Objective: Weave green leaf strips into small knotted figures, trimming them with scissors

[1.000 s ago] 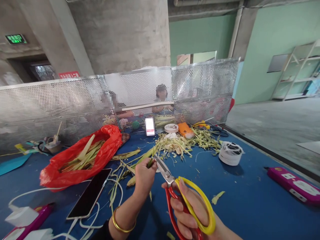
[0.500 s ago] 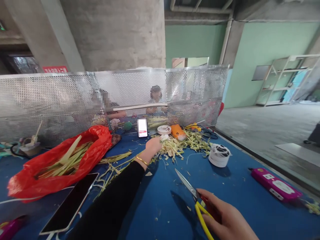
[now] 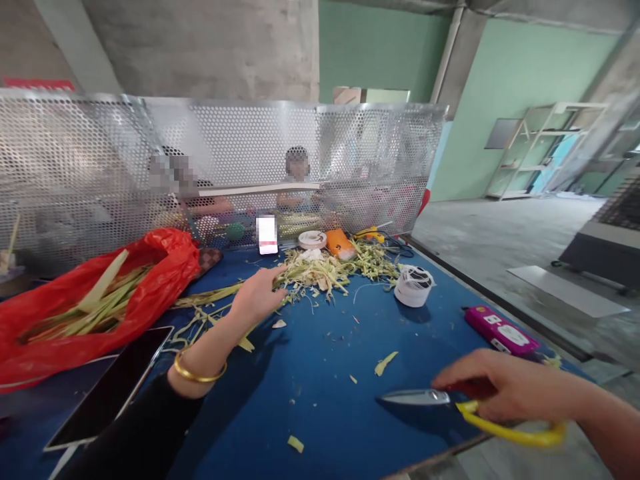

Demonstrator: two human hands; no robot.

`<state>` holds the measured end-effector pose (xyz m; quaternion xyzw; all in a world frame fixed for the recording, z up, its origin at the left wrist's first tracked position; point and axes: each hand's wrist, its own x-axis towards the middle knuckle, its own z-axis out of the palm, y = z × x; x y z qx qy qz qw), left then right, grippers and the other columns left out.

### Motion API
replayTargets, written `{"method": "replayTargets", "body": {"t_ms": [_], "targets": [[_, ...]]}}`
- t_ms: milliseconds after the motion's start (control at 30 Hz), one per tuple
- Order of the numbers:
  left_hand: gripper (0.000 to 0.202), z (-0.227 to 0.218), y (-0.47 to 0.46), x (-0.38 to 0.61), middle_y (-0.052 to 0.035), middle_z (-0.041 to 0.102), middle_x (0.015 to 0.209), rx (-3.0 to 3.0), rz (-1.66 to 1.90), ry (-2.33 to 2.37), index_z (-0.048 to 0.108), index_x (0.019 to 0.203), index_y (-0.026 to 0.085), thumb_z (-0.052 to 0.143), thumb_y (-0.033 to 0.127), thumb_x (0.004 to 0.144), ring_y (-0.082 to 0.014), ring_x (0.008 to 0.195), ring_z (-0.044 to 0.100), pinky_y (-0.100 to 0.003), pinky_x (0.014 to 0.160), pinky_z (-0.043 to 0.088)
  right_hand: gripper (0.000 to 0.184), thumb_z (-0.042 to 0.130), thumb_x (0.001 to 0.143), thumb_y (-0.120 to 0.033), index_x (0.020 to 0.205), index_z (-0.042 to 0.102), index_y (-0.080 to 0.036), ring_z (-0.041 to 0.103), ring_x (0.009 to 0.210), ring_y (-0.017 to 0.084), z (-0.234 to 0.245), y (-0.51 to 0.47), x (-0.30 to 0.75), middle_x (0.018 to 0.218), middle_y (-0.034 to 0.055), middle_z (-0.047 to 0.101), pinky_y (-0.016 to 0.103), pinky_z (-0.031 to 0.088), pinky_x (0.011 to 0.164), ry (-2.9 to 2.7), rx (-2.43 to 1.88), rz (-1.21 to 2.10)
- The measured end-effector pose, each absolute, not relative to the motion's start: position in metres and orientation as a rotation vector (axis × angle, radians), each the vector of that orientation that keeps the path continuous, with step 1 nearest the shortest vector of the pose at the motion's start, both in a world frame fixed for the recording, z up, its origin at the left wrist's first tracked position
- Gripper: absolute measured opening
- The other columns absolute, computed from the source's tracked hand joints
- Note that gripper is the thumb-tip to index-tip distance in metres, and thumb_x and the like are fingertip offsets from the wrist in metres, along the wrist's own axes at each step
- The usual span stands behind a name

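Low over the right side of the blue table, my right hand [image 3: 515,387] grips a pair of scissors [image 3: 417,398] with yellow handles, its blades together and pointing left. My left hand [image 3: 256,295], with a gold bangle on the wrist, hovers by the left edge of a heap of pale green plant scraps [image 3: 317,272]. Its thumb and fingers are apart, and nothing shows between them. Loose yellow-green bits lie between the two hands, one strip [image 3: 386,363] just above the blades.
A red plastic bag [image 3: 173,257] of long dried leaves and a dark tablet [image 3: 113,387] lie left. Behind the heap are a lit phone [image 3: 267,235], a tape roll [image 3: 313,240] and an orange packet [image 3: 341,244]. A white spool [image 3: 414,287] and purple box [image 3: 500,330] lie right.
My left hand has drawn back from the scraps toward me, its fingers parting. My right hand has swung the scissors rightward, and they now lie nearly level. The view has shifted right and down.
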<state>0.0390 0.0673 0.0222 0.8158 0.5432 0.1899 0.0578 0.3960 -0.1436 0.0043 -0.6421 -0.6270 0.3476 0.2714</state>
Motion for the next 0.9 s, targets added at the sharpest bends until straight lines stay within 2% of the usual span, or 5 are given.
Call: {"method": "replayTargets", "body": {"t_ms": [133, 267, 433, 767, 900], "targets": [[0.040, 0.024, 0.036, 0.019, -0.0067, 0.072, 0.106, 2.316, 0.770, 1.712, 0.067, 0.114, 0.022, 0.057, 0.036, 0.077, -0.0235, 0.087, 0.065, -0.030, 0.078, 0.046, 0.035, 0.064, 0.065, -0.019, 0.097, 0.079, -0.022, 0.069, 0.085, 0.025, 0.000, -0.087, 0.391, 0.089, 0.0029, 0.076, 0.029, 0.050, 0.077, -1.990, -1.520, 1.231], [0.033, 0.007, 0.020, 0.004, -0.0050, 0.074, 0.103, 2.165, 0.949, 1.806, 0.070, 0.106, 0.024, 0.058, 0.037, 0.078, -0.0237, 0.089, 0.067, -0.030, 0.076, 0.048, 0.033, 0.065, 0.067, -0.022, 0.098, 0.077, -0.021, 0.067, 0.076, 0.022, -0.019, -0.018, 0.356, 0.084, 0.0028, 0.075, 0.030, 0.051, 0.074, -2.022, -1.577, 0.796], [0.025, -0.010, 0.020, -0.008, -0.0051, 0.074, 0.098, 2.086, 1.158, 1.833, 0.072, 0.093, 0.023, 0.056, 0.032, 0.077, -0.0233, 0.091, 0.067, -0.028, 0.079, 0.048, 0.046, 0.052, 0.081, -0.026, 0.124, 0.063, -0.015, 0.064, 0.098, 0.022, -0.021, 0.017, 0.317, 0.114, 0.0093, 0.069, 0.035, 0.048, 0.088, -1.948, -1.538, 0.632], [0.032, -0.006, -0.002, 0.008, -0.0012, 0.064, 0.058, 2.174, 1.066, 1.674, 0.063, 0.057, 0.023, 0.054, 0.043, 0.080, -0.0164, 0.054, 0.056, -0.027, 0.055, 0.038, 0.051, 0.047, 0.086, -0.038, 0.129, 0.055, -0.013, 0.065, 0.096, 0.029, -0.056, -0.094, 0.382, 0.115, 0.0154, 0.066, 0.040, 0.048, 0.083, -1.899, -2.111, 0.119], [0.040, -0.009, -0.002, 0.010, -0.0003, 0.058, 0.048, 2.185, 1.040, 1.657, 0.061, 0.050, 0.024, 0.052, 0.048, 0.081, -0.0151, 0.047, 0.049, -0.026, 0.051, 0.032, 0.039, 0.040, 0.092, -0.036, 0.110, 0.067, -0.014, 0.062, 0.096, 0.028, -0.061, -0.106, 0.362, 0.109, 0.0151, 0.063, 0.038, 0.046, 0.084, -1.968, -2.057, -0.198]]}}
